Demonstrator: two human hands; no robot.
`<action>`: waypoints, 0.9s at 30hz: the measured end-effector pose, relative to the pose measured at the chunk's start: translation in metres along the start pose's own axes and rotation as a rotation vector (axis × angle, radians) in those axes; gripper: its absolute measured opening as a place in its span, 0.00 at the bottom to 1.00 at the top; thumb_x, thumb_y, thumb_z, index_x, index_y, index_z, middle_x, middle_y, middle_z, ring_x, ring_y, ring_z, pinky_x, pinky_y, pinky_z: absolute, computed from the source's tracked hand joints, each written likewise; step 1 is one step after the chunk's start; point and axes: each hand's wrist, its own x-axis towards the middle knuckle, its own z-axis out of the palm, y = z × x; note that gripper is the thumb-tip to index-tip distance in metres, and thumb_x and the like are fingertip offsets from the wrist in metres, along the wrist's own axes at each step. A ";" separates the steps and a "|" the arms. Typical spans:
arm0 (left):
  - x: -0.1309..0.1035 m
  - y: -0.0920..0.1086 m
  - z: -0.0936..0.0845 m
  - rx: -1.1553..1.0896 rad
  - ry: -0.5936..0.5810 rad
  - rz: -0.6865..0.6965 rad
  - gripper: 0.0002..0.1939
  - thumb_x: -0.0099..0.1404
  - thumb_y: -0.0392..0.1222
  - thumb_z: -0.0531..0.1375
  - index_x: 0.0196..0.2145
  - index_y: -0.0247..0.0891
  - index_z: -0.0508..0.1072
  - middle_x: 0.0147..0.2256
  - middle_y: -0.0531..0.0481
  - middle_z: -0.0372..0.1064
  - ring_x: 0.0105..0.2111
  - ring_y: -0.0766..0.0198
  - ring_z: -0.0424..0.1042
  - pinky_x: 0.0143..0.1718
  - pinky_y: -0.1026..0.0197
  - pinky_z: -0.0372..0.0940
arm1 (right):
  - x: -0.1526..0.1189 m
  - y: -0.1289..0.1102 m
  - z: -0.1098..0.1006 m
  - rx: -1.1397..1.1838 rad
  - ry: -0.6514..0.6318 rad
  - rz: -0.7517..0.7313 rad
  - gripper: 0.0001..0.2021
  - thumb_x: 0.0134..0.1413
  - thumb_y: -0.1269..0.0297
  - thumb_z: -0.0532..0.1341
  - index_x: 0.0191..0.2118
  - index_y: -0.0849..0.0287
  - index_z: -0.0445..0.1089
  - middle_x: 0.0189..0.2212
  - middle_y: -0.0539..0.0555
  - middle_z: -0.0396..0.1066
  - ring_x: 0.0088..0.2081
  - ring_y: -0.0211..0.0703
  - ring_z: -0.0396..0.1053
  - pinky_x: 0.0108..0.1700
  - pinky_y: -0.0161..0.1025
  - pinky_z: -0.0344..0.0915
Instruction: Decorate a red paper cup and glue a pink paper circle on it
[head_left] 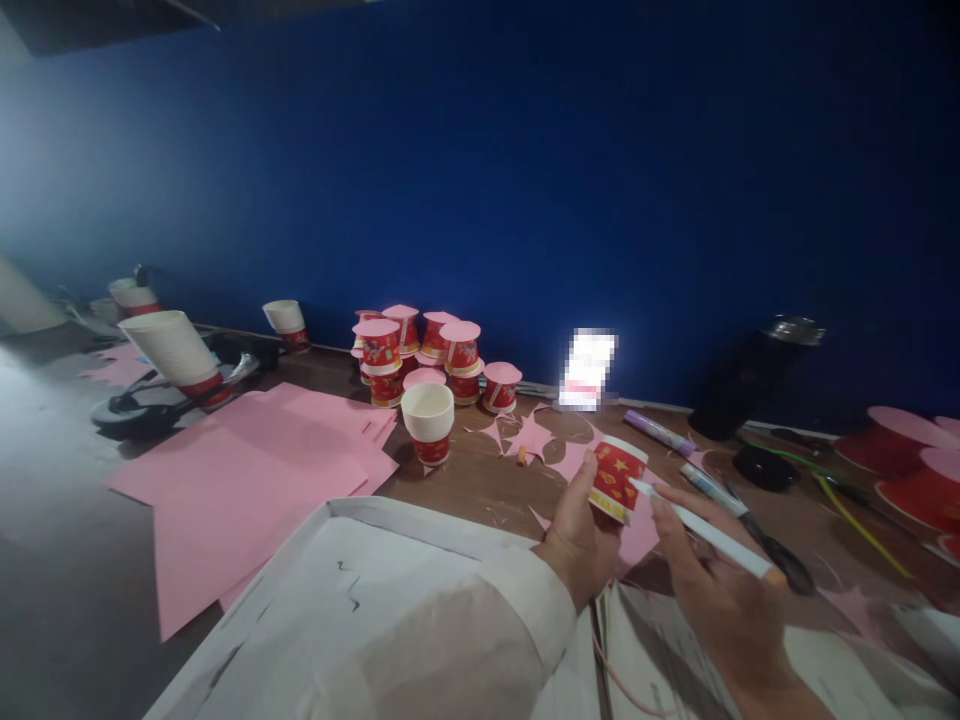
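Note:
My left hand (581, 540) is wrapped round a red paper cup (616, 478) with gold stars and a yellow band, held tilted above the table. Between the fingers of my right hand (716, 590) is a white marker pen (724, 545) with an orange end. Its pointed white tip reaches the cup's side; whether it touches I cannot tell. Pink paper scraps (641, 530) lie beneath the cup. Close by are a purple marker (660, 432) and a clear-barrelled marker (712, 488). A pair of black-handled scissors (780, 560) rests right of my right hand.
Pink-topped red cups (461, 350) are stacked at the back. A white-and-red cup stack (427, 412) stands before them. Pink sheets (262, 480) and a white tray (390, 570) lie left. A lit phone (589, 370) leans at the blue partition (480, 180), near a dark bottle (750, 380).

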 end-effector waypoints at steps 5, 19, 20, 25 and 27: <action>0.000 0.000 0.000 0.007 -0.048 -0.009 0.14 0.69 0.49 0.63 0.40 0.34 0.80 0.38 0.45 0.79 0.35 0.64 0.77 0.44 0.64 0.71 | 0.000 0.001 0.001 0.025 0.002 -0.020 0.08 0.62 0.62 0.64 0.45 0.55 0.77 0.43 0.56 0.79 0.45 0.49 0.77 0.52 0.46 0.70; 0.000 0.001 -0.001 0.002 -0.062 -0.015 0.14 0.70 0.48 0.61 0.40 0.32 0.80 0.39 0.43 0.79 0.37 0.64 0.78 0.46 0.64 0.70 | 0.002 0.001 0.002 -0.008 -0.010 0.005 0.10 0.63 0.58 0.62 0.45 0.56 0.77 0.42 0.57 0.80 0.45 0.51 0.77 0.54 0.49 0.71; 0.000 0.001 -0.001 0.001 -0.063 -0.014 0.14 0.70 0.47 0.61 0.40 0.32 0.80 0.39 0.44 0.79 0.37 0.64 0.78 0.46 0.64 0.70 | 0.002 0.001 0.002 -0.010 -0.011 0.020 0.11 0.64 0.56 0.62 0.44 0.56 0.77 0.42 0.58 0.80 0.45 0.51 0.77 0.54 0.49 0.71; 0.000 0.000 -0.001 0.006 -0.058 -0.005 0.13 0.68 0.48 0.63 0.40 0.34 0.80 0.39 0.43 0.80 0.38 0.62 0.78 0.46 0.62 0.71 | 0.004 -0.004 0.001 -0.027 -0.011 0.049 0.13 0.64 0.53 0.61 0.42 0.55 0.78 0.40 0.58 0.80 0.44 0.53 0.78 0.54 0.50 0.72; -0.001 0.000 -0.001 0.012 -0.047 -0.002 0.14 0.68 0.48 0.63 0.40 0.34 0.80 0.39 0.43 0.79 0.38 0.61 0.78 0.46 0.62 0.71 | 0.005 -0.006 0.000 -0.040 -0.001 0.046 0.13 0.64 0.54 0.61 0.42 0.55 0.78 0.40 0.58 0.80 0.44 0.53 0.78 0.54 0.50 0.72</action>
